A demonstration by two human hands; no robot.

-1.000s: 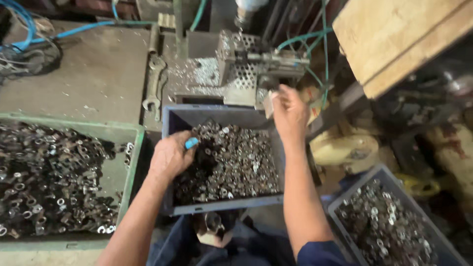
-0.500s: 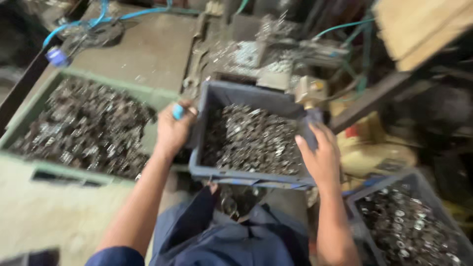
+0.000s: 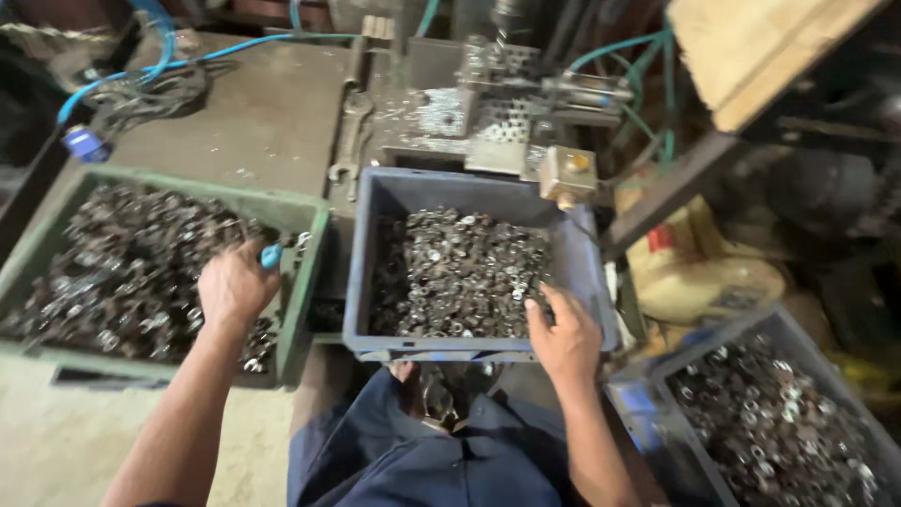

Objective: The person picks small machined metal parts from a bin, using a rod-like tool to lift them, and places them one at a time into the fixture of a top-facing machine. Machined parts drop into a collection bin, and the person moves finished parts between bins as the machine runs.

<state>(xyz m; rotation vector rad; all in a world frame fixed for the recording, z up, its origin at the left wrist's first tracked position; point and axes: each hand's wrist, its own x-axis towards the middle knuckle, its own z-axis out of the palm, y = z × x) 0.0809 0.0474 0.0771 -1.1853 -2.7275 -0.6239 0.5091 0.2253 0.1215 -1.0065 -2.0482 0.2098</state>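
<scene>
Nearest the camera are the person's dark blue trousers (image 3: 441, 460), with a forearm rising on each side. At near right a grey-blue crate (image 3: 845, 376) holds small metal rings.

The right hand (image 3: 563, 338) rests at the near right corner of the blue crate (image 3: 375, 235), which stands in the middle just beyond the lap. Its fingers are spread and lie over the crate's near rim, the tips touching the edge of the heap of small metal rings (image 3: 460, 272) that fills the crate. They are not closed on anything that can be seen.

The left hand (image 3: 235, 286) is over the right end of the green tray (image 3: 305, 249), left of the blue crate and well apart from the right hand. Its fingers are curled around a small tool with a blue handle (image 3: 271, 254), which sticks out on the far right side of the fist. Under and around the knuckles lie the dark metal parts (image 3: 113, 263) piled in the tray.

Farther off, a spanner (image 3: 352, 131) lies on the grey bench top (image 3: 244, 122) beyond the tray. Beyond the blue crate stands a machine fixture (image 3: 511, 103) strewn with metal chips, with blue hoses (image 3: 188, 61) running across the far left.
</scene>
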